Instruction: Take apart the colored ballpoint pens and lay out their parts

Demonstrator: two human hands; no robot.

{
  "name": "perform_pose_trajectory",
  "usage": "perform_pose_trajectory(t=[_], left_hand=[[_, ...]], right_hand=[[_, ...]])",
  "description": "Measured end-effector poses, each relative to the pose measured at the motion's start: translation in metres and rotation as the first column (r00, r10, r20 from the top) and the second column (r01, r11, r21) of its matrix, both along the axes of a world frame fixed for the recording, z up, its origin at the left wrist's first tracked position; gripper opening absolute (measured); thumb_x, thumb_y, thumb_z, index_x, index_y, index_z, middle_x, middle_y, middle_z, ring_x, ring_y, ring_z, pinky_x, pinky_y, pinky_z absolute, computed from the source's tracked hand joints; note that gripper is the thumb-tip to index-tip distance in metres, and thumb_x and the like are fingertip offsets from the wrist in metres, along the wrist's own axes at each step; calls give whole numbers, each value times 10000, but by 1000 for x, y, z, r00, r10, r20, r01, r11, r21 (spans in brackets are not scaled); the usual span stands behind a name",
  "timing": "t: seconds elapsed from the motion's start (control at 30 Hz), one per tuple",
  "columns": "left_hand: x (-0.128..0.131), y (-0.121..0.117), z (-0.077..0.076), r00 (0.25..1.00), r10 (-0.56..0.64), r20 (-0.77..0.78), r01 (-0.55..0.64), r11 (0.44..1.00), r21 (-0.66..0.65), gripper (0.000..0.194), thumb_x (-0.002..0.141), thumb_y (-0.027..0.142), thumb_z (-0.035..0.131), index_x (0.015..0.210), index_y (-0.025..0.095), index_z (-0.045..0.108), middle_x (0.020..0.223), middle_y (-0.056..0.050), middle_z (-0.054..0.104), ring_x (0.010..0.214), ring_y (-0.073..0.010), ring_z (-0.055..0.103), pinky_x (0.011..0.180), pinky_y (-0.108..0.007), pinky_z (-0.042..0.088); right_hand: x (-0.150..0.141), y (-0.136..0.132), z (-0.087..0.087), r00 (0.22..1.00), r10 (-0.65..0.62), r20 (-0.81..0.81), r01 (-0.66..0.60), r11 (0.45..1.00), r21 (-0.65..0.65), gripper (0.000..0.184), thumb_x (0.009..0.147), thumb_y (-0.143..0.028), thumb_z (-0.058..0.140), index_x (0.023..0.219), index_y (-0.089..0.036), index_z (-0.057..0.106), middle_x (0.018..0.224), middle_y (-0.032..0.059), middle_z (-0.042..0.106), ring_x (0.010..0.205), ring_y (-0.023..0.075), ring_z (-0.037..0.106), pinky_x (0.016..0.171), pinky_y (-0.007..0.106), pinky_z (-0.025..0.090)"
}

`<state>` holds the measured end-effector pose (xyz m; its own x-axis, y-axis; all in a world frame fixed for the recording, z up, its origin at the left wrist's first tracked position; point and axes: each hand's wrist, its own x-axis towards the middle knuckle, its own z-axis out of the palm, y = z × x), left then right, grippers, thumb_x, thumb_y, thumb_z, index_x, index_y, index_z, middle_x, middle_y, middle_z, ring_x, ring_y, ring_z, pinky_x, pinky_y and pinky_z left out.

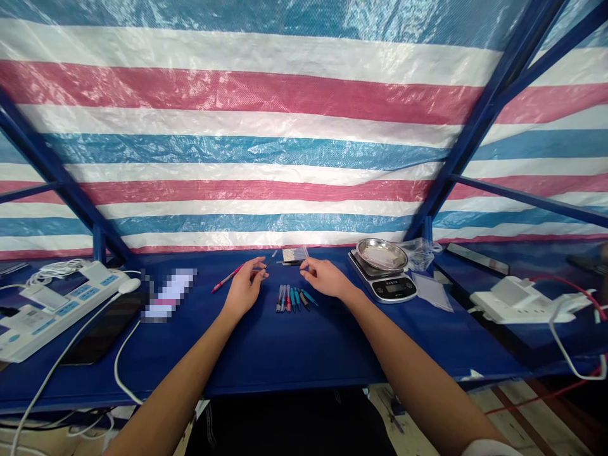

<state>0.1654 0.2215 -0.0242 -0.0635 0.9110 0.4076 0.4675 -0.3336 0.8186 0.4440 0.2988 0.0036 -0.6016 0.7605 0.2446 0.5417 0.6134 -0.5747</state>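
My left hand point(246, 283) hovers low over the blue table, fingers curved and apart. A red pen point(227, 279) lies beside it, one end reaching behind the fingers. Just past the fingertips is a slim pen-like stick point(272, 256); whether the fingers touch it I cannot make out. My right hand point(325, 277) is on the other side, fingers bent and loosely apart, with nothing visible in them. Between the hands and nearer to me, several pens lie side by side, among them a red pen point(287, 300) and a teal pen point(310, 297). Beyond the hands sits a small clear packet point(295, 254).
A digital kitchen scale point(392, 288) carrying a metal bowl point(381, 254) stands to the right, near clear plastic point(418, 255). A power strip point(61, 310), a dark phone point(102, 329) and white cables occupy the left. Another power strip point(522, 303) is far right. Striped sheeting point(285, 145) hangs behind.
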Motion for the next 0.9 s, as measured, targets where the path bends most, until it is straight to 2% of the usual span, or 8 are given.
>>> perform_pose_trajectory(t=[0.07,0.13,0.23,0.4,0.57,0.63,0.73,0.9], left_hand=[[-2,-1,-1,995,-20,99,20,1000,-1,454,1051,400,559,1474,239,528,1257,-95,626,993,-217,766,934,-419,632],[-2,-1,-3,988,-34,150,33,999,8,472,1056,414,559,1494,246,504,1273,-89,588,996,-201,754,946,-420,638],[-2,0,-6,984,-40,174,38,999,17,455,1058,432,560,1471,246,520,1292,-89,561,1000,-190,737,932,-415,653],[-2,0,-7,988,-48,150,44,999,29,397,1060,455,551,1389,234,574,1319,-99,560,986,-183,730,904,-406,666],[0,-4,-2,989,-40,146,39,999,6,380,1045,478,578,1319,218,613,1336,-115,593,976,-193,739,905,-416,661],[1,-4,-1,986,-41,164,42,999,-3,383,1030,488,604,1296,214,624,1343,-119,608,987,-202,742,902,-420,661],[3,-4,0,975,-48,219,55,998,-24,400,1000,502,652,1269,205,634,1305,-116,653,986,-216,748,902,-431,661],[4,-5,4,956,-54,289,65,997,-30,421,964,514,706,1242,200,668,1279,-112,707,1017,-239,752,940,-458,651]], right_hand=[[6,-1,4,990,83,116,-73,994,-87,126,980,-334,680,1003,-214,710,683,-15,714,642,182,648,648,283,410],[11,-1,6,975,142,168,-121,984,-133,111,945,-326,720,949,-217,703,686,-17,725,649,181,660,636,274,402],[15,1,7,978,126,168,-107,987,-121,65,946,-271,693,910,-217,695,694,-8,735,651,179,664,617,269,391],[20,5,3,975,164,148,-132,970,-204,214,909,-425,761,917,-227,682,727,-10,752,644,180,669,578,266,396],[23,7,1,984,135,119,-113,978,-176,222,899,-428,766,894,-225,676,722,-8,743,639,175,661,571,267,393],[24,7,2,981,147,128,-119,971,-207,258,868,-450,799,903,-226,675,730,-10,748,642,177,666,567,265,396],[24,4,5,976,178,123,-145,960,-239,239,850,-386,805,969,-228,672,734,-21,748,642,175,667,578,262,414],[24,0,10,971,235,51,-219,951,-220,147,880,-235,680,1024,-223,712,700,-30,701,593,157,632,574,254,431]])
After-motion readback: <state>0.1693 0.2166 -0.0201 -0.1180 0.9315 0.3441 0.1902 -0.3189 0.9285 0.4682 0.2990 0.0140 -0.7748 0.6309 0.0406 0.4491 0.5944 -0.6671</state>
